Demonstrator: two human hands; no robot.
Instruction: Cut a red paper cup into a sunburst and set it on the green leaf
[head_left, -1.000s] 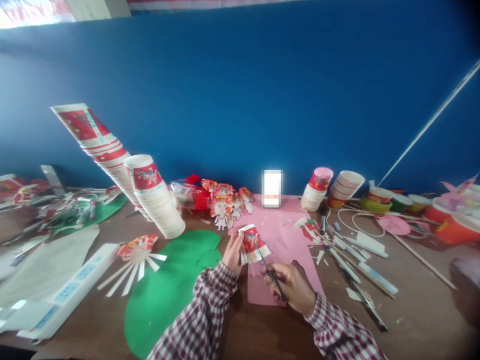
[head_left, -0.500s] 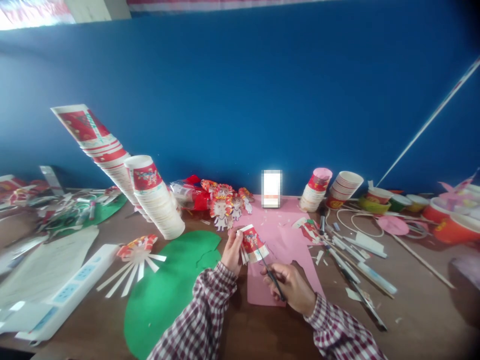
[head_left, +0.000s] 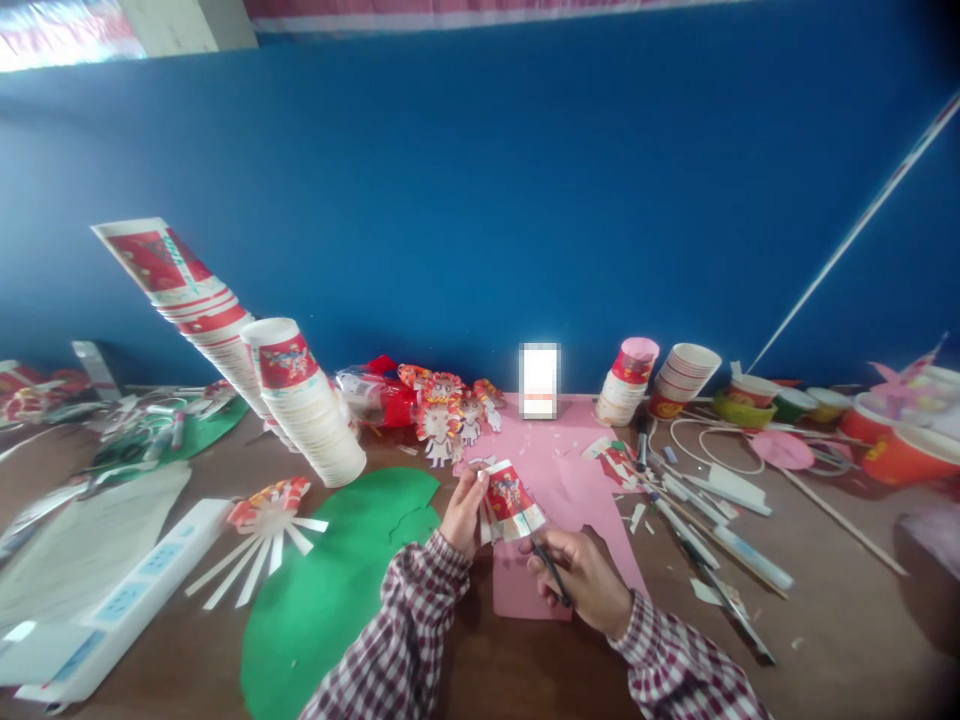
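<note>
A red and white paper cup (head_left: 508,492), its side slit into strips, is pinched between the thumb and fingers of my left hand (head_left: 466,512). My right hand (head_left: 581,580) is closed around dark-handled scissors (head_left: 553,572), whose blades meet the cup's lower right edge. Both hands are over pink paper (head_left: 536,585). Left of them lies a green paper sheet (head_left: 330,590), and beside it a cut cup (head_left: 270,515) with its strips fanned out.
Tall leaning stacks of paper cups (head_left: 307,410) stand at the left, near a white power strip (head_left: 142,595). Paper figures (head_left: 439,430) are behind my left hand. Pens and tools (head_left: 690,530) lie right, with shorter cup stacks (head_left: 684,375) behind.
The held cup has turned slightly and shows more of its slit lower edge. The scissors stay at its right side. The whole view has shifted a little.
</note>
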